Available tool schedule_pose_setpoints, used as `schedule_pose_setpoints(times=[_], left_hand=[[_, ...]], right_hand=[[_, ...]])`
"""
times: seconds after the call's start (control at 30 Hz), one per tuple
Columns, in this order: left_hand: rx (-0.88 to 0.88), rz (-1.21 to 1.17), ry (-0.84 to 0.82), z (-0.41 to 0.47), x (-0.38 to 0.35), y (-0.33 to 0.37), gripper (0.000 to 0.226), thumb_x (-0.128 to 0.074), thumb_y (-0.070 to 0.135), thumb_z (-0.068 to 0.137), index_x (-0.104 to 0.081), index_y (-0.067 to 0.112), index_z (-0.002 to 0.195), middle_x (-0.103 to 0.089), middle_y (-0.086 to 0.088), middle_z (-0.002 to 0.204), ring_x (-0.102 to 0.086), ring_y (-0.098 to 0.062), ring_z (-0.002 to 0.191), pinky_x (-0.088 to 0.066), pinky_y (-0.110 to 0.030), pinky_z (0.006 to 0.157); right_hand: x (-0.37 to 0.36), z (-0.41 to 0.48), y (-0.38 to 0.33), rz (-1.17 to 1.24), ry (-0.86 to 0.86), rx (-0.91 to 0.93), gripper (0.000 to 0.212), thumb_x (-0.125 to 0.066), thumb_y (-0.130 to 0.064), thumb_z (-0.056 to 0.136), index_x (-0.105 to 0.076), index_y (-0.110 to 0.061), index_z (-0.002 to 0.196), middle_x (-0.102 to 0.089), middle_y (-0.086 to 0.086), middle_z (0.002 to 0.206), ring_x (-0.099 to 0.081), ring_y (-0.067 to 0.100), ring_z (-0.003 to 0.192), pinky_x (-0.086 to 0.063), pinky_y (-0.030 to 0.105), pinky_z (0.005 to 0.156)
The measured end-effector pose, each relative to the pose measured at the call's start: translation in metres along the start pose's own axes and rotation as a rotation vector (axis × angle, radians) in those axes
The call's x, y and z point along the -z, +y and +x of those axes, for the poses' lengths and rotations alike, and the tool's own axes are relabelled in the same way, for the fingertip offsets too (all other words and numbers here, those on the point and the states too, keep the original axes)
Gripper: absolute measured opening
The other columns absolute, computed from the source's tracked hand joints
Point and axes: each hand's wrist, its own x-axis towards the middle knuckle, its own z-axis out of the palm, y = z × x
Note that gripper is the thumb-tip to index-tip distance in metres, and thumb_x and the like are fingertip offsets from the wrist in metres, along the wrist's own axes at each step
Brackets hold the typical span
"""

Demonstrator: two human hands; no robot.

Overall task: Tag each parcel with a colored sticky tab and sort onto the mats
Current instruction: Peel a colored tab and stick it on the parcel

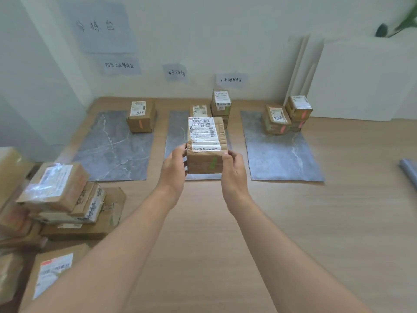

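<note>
A brown cardboard parcel (205, 145) with a white shipping label and a green sticky tab (212, 163) on its near face is held above the front of the middle grey mat (176, 136). My left hand (174, 170) grips its left side and my right hand (233, 172) grips its right side. Two parcels (217, 105) stand at the back of the middle mat. The left mat (112, 150) carries one parcel with an orange tab (141, 116). The right mat (282, 157) carries parcels with pink tabs (284, 116).
A loose pile of untagged parcels (65, 199) lies at the left on the wooden floor (293, 233). Paper signs (174, 72) hang on the wall behind the mats. A white board (361, 82) leans at the back right, and a rolled grey sheet (409, 172) lies at the right edge.
</note>
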Motion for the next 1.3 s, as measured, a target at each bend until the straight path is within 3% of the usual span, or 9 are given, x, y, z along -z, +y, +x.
schedule_pose_setpoints(times=[0.1, 0.23, 0.43, 0.6, 0.9, 1.07, 1.13, 1.2, 1.3], left_hand=[[0.024, -0.007, 0.066, 0.047, -0.009, -0.009, 0.054, -0.033, 0.033, 0.105, -0.075, 0.043, 0.073, -0.073, 0.024, 0.075, -0.066, 0.01, 0.07, -0.051, -0.015, 0.067], [0.053, -0.037, 0.158, 0.117, -0.022, -0.024, 0.046, -0.033, 0.031, 0.104, -0.073, 0.033, 0.08, -0.073, 0.02, 0.076, -0.067, -0.001, 0.082, -0.051, -0.019, 0.074], [0.087, -0.068, 0.213, 0.213, -0.031, -0.036, 0.038, -0.034, 0.03, 0.104, -0.07, 0.028, 0.092, -0.076, 0.018, 0.079, -0.069, 0.003, 0.075, -0.053, -0.019, 0.075], [0.107, -0.105, 0.189, 0.292, -0.035, -0.045, 0.041, -0.033, 0.031, 0.104, -0.072, 0.03, 0.092, -0.076, 0.017, 0.084, -0.069, 0.0, 0.081, -0.052, -0.02, 0.077], [0.111, -0.093, 0.137, 0.409, -0.041, -0.079, 0.04, -0.034, 0.033, 0.105, -0.071, 0.031, 0.091, -0.075, 0.021, 0.082, -0.066, -0.006, 0.087, -0.051, -0.025, 0.081], [0.119, -0.13, 0.061, 0.433, -0.04, -0.104, 0.043, -0.03, 0.032, 0.107, -0.07, 0.031, 0.09, -0.075, 0.021, 0.082, -0.067, 0.004, 0.082, -0.049, -0.019, 0.077], [0.117, -0.14, 0.042, 0.434, -0.039, -0.108, 0.04, -0.03, 0.034, 0.107, -0.068, 0.032, 0.097, -0.075, 0.021, 0.09, -0.066, 0.005, 0.091, -0.048, -0.019, 0.082], [0.119, -0.105, 0.061, 0.43, -0.034, -0.109, 0.036, -0.031, 0.039, 0.106, -0.064, 0.032, 0.12, -0.07, 0.018, 0.119, -0.06, 0.003, 0.114, -0.044, -0.022, 0.098], [0.14, -0.076, 0.073, 0.414, -0.024, -0.103, 0.052, -0.03, 0.044, 0.105, -0.036, 0.026, 0.154, -0.034, 0.0, 0.161, -0.029, -0.013, 0.149, -0.022, -0.035, 0.122]], right_hand=[[-0.013, 0.05, 0.009, 0.001, -0.035, -0.023, 0.024, -0.048, -0.039, 0.104, -0.055, -0.027, 0.124, -0.065, -0.011, 0.117, -0.059, 0.002, 0.109, -0.044, 0.022, 0.085], [-0.031, 0.118, 0.019, -0.013, -0.081, -0.046, 0.025, -0.047, -0.038, 0.104, -0.054, -0.028, 0.125, -0.064, -0.012, 0.119, -0.057, -0.002, 0.109, -0.043, 0.02, 0.084], [-0.061, 0.213, 0.034, -0.102, -0.106, -0.035, 0.045, -0.047, -0.048, 0.095, -0.056, -0.031, 0.136, -0.054, -0.002, 0.136, -0.058, 0.004, 0.117, -0.047, 0.037, 0.107], [-0.086, 0.28, 0.041, -0.115, -0.1, -0.024, 0.063, -0.043, -0.057, 0.089, -0.051, -0.034, 0.147, -0.05, -0.006, 0.143, -0.05, 0.005, 0.13, -0.041, 0.04, 0.116], [-0.109, 0.372, 0.075, -0.055, -0.044, -0.05, 0.048, -0.049, -0.037, 0.103, -0.043, -0.032, 0.15, -0.057, -0.017, 0.137, -0.051, -0.005, 0.124, -0.041, 0.025, 0.104], [-0.113, 0.391, 0.095, -0.081, -0.045, -0.081, 0.059, -0.05, -0.042, 0.1, -0.038, -0.029, 0.156, -0.052, -0.011, 0.148, -0.047, 0.004, 0.135, -0.037, 0.033, 0.115], [-0.111, 0.392, 0.097, -0.074, -0.038, -0.089, 0.058, -0.05, -0.041, 0.101, -0.038, -0.027, 0.156, -0.05, -0.011, 0.151, -0.045, 0.004, 0.137, -0.035, 0.032, 0.117], [-0.107, 0.389, 0.093, -0.064, -0.035, -0.12, 0.058, -0.048, -0.039, 0.105, -0.034, -0.026, 0.159, -0.043, -0.01, 0.157, -0.04, 0.004, 0.141, -0.032, 0.027, 0.114], [-0.099, 0.374, 0.087, -0.049, -0.013, -0.194, 0.057, -0.044, -0.04, 0.107, -0.031, -0.025, 0.16, -0.038, -0.01, 0.16, -0.035, 0.006, 0.145, -0.028, 0.025, 0.107]])
